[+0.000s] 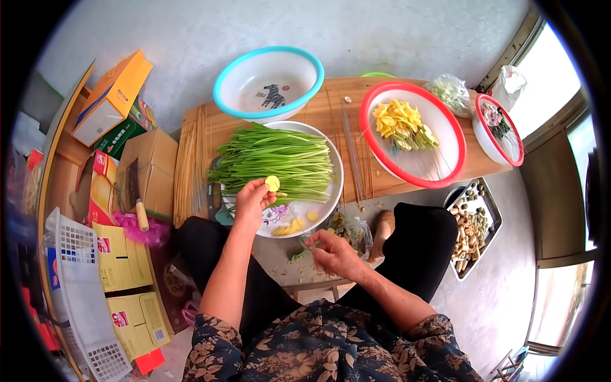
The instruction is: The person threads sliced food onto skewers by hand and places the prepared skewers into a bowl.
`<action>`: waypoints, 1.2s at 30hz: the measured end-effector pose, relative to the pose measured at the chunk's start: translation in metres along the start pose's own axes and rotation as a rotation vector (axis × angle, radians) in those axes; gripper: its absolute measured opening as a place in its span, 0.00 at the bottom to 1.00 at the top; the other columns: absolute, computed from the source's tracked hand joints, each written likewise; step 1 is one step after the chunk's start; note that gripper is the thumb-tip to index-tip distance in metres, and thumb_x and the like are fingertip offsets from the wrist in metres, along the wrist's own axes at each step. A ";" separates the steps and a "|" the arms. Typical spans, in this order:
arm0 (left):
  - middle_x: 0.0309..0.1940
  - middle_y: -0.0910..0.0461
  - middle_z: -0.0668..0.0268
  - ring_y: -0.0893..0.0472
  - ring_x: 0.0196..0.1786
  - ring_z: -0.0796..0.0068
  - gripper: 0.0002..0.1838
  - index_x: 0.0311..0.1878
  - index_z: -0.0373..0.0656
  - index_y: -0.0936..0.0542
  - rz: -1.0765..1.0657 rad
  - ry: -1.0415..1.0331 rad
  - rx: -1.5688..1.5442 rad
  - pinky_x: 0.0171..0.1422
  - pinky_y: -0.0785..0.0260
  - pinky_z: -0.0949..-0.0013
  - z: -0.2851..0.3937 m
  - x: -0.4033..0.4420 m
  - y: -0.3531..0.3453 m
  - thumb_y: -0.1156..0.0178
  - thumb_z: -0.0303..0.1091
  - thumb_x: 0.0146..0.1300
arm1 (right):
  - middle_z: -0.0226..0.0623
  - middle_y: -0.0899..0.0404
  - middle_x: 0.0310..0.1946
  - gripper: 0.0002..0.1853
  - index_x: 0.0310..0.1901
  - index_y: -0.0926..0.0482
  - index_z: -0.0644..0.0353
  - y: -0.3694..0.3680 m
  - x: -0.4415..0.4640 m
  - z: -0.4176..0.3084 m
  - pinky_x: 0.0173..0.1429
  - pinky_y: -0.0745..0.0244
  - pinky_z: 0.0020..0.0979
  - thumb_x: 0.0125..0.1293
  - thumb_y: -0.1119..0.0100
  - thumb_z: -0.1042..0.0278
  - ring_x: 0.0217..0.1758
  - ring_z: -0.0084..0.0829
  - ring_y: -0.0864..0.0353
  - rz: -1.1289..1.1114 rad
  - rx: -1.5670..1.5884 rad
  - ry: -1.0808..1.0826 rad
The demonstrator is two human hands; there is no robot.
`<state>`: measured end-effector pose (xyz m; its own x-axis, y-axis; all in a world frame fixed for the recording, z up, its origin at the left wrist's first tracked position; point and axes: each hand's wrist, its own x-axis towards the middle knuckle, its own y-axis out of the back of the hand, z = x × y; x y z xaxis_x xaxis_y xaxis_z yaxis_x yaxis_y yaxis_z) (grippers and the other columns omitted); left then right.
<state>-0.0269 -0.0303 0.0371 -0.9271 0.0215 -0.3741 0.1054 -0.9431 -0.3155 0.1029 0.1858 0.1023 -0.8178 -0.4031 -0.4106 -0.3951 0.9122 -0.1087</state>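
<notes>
My left hand (252, 202) pinches a thin round yellow slice (272, 183) above the near edge of a white round tray (338, 184). On that tray lies a big heap of long green chives (273, 159), with some loose yellow slices (289, 227) and purple-white bits (276, 213) near its front rim. Just below and right of the tray, my right hand (335, 254) is closed, thumb against forefinger. Something thin and faint shows at its fingertips; its kind is not clear.
Thin wooden skewers (191, 162) lie on the wooden table's left end. A red-rimmed basin (414, 181) holds skewered yellow slices; a blue-rimmed basin (245, 95) stands behind. A smaller red-rimmed bowl (514, 153) is right. A metal tray (470, 235) of skewered food and a knife (135, 191) flank me.
</notes>
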 end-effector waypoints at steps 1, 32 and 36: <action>0.37 0.21 0.64 0.22 0.35 0.78 0.10 0.45 0.37 0.26 0.009 -0.007 -0.006 0.41 0.26 0.73 0.001 0.000 0.000 0.44 0.28 0.62 | 0.29 0.29 0.16 0.11 0.48 0.31 0.61 0.000 0.000 0.001 0.19 0.40 0.21 0.64 0.56 0.74 0.14 0.16 0.36 -0.002 -0.001 -0.001; 0.32 0.20 0.67 0.21 0.31 0.82 0.07 0.40 0.36 0.22 -0.135 -0.108 0.168 0.36 0.30 0.79 -0.007 -0.016 -0.026 0.43 0.27 0.59 | 0.31 0.30 0.16 0.13 0.50 0.29 0.62 0.005 0.028 0.010 0.18 0.43 0.21 0.65 0.52 0.70 0.13 0.18 0.38 0.130 0.113 0.069; 0.32 0.20 0.68 0.21 0.31 0.82 0.07 0.40 0.36 0.22 -0.161 -0.050 0.181 0.37 0.29 0.79 -0.011 -0.023 -0.037 0.43 0.27 0.59 | 0.31 0.29 0.14 0.10 0.47 0.30 0.63 0.006 0.040 0.009 0.16 0.43 0.21 0.66 0.52 0.70 0.11 0.18 0.37 0.173 0.215 0.073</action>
<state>-0.0052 0.0080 0.0476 -0.9440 0.1643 -0.2862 -0.1073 -0.9729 -0.2048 0.0715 0.1757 0.0770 -0.8967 -0.2367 -0.3740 -0.1552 0.9595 -0.2351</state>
